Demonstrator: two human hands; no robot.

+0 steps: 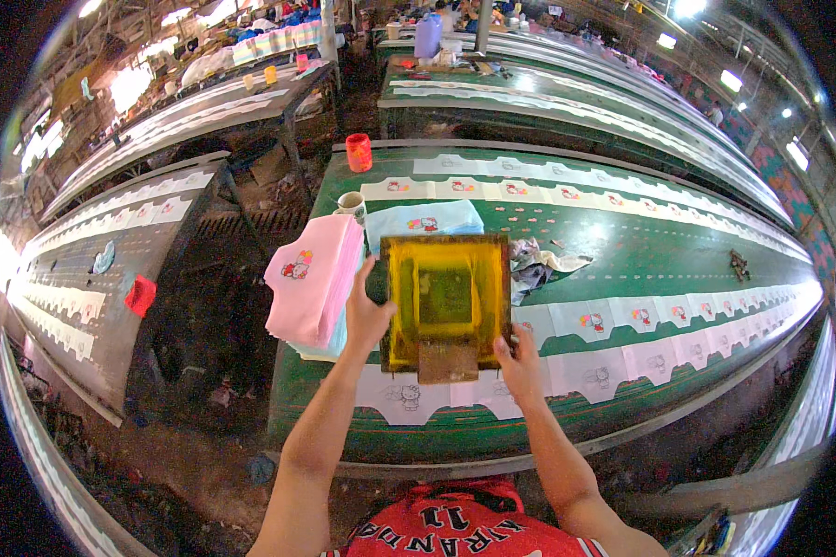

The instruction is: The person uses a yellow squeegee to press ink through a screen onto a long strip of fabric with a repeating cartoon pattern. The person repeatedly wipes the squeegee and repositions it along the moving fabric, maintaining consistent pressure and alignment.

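Note:
A screen-printing frame [399, 325] with yellow-stained mesh is in front of me, above the near edge of the green table. My left hand [367, 316] is at its left side, thumb against the edge and index finger raised apart; its other fingers are hidden. Lower down on the right side, my right hand [520, 364] grips the frame. A flat brown squeegee [449, 360] rests at the frame's bottom edge. Beside my left hand stands a stack of pink fabric pieces [311, 278] with a printed cartoon figure. Blue fabric pieces [427, 218] lie behind the frame.
Rows of printed fabric pieces [599, 322] run along the green table [641, 251]. A crumpled rag [541, 267] lies right of the frame. A mug [351, 204] and a red container [359, 153] stand at the far left corner. Another long table [125, 325] is at left.

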